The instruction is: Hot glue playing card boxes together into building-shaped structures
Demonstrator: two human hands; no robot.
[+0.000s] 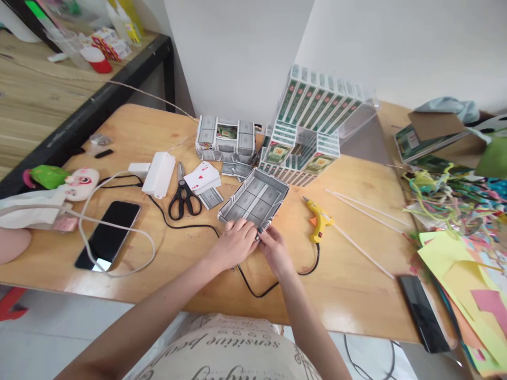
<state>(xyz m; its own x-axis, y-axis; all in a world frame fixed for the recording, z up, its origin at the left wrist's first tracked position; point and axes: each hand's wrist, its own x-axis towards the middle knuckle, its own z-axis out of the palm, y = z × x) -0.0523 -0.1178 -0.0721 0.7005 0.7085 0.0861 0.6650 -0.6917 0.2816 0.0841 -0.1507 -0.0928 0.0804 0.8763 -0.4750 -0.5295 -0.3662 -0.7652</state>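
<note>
A card-built tray (255, 200) is pinched at its near rim by fingers of left hand (233, 243) and right hand (276, 249); card packs (317, 100) are stacked in clear box (363, 112).

Near edge of card tray (255, 200) hidden under left hand (233, 244) and right hand (275, 250), coloured paper (459, 264) cropped at right

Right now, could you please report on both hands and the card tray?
Left hand, right hand pinch card tray at near rim. Tray flat on table. Black cable under wrists.
</note>
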